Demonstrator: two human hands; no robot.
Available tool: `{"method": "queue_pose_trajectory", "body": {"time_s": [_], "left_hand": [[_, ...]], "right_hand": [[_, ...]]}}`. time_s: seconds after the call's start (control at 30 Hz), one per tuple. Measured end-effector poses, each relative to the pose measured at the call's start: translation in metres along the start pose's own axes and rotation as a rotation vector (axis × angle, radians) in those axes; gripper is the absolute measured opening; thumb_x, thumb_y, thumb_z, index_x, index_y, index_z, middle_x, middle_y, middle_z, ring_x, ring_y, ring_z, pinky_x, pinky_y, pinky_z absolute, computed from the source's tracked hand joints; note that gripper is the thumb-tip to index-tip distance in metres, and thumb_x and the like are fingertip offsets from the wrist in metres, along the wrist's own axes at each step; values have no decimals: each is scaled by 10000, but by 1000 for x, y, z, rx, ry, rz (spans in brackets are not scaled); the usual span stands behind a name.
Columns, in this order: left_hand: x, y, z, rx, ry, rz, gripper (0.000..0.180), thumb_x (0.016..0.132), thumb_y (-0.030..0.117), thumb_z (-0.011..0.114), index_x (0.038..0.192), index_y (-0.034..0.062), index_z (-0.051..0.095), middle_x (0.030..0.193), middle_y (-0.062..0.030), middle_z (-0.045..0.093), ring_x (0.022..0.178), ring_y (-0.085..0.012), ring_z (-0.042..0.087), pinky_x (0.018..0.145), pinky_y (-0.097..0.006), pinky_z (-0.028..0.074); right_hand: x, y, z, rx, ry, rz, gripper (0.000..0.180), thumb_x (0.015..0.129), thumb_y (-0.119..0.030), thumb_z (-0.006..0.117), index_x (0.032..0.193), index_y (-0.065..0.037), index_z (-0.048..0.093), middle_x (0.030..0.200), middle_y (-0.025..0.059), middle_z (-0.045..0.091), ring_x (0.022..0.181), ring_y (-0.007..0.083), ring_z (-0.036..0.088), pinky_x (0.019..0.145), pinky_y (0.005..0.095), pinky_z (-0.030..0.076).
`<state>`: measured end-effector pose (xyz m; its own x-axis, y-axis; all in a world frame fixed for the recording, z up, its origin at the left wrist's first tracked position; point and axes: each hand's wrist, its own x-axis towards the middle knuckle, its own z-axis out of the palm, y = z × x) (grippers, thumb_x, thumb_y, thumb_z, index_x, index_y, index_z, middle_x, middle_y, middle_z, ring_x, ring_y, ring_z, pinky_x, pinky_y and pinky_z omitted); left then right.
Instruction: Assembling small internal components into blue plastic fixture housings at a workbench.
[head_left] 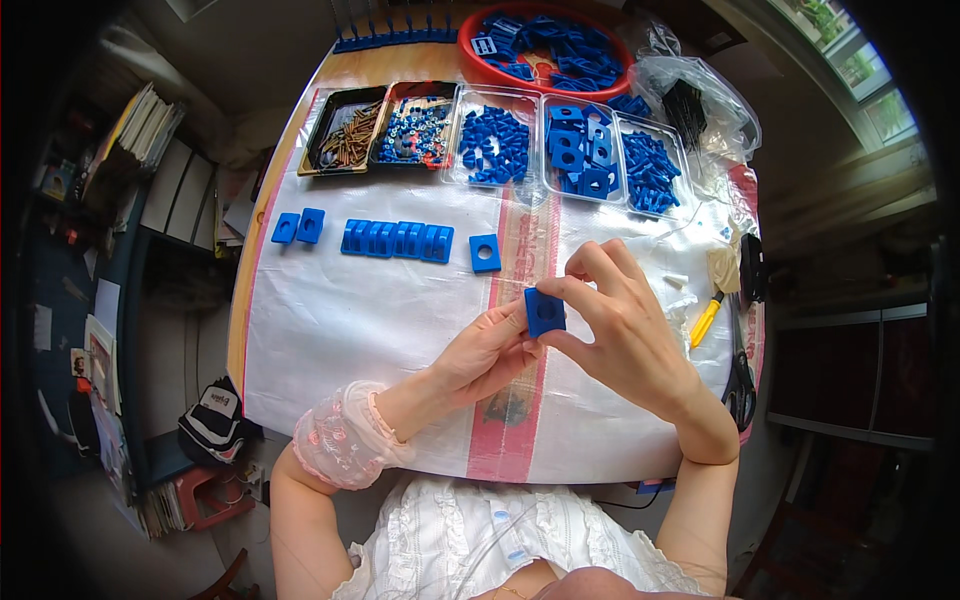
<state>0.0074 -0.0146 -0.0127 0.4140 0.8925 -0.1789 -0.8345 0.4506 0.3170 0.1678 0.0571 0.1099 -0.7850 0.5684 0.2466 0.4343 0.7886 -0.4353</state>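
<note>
Over the middle of the table a blue square plastic piece with a round hole (546,313) is held between both hands. My left hand (487,345) pinches its left edge, and my right hand (612,310) grips its top and bottom edges between fingers and thumb. Just beyond lies a similar blue holed piece (485,253), flat on the cloth. Left of that, several blue pieces stand in a tight row (397,240). Farther left are two more blue pieces, one of them a holed plate (310,226).
Along the back stand trays of brass screws (350,135), small nuts (415,130), blue plugs (495,145), blue holed plates (582,150) and blue pegs (652,172). Behind them sits a red basin (625,75) of blue parts. A yellow-handled cutter (707,320) and black scissors (740,390) lie right.
</note>
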Motion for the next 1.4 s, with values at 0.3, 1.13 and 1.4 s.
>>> {"method": "queue_pose_trajectory", "body": {"time_s": [0.3,1.13,1.4], "left_hand": [[0,0,-1,20,8,-2,339,1016,285,513,1274,66,536,1133,-6,621,970,-61,581,827,-233,491],[-2,0,-2,-21,8,-7,306,1007,281,536,1228,72,563,1125,-1,621,974,-59,574,818,-224,483],[-3,2,7,-5,83,-15,283,1021,286,507,1195,75,580,1026,-8,620,859,-53,553,767,-201,480]], "right_hand": [[-1,0,1,0,5,0,357,623,-84,785,948,-39,647,960,89,532,934,282,488,821,387,458],[-1,1,2,10,12,-4,339,632,-74,784,940,-39,646,928,89,530,907,275,491,803,380,460],[-1,0,2,6,18,-8,346,628,-77,787,940,-38,641,926,91,528,905,276,492,804,379,459]]}}
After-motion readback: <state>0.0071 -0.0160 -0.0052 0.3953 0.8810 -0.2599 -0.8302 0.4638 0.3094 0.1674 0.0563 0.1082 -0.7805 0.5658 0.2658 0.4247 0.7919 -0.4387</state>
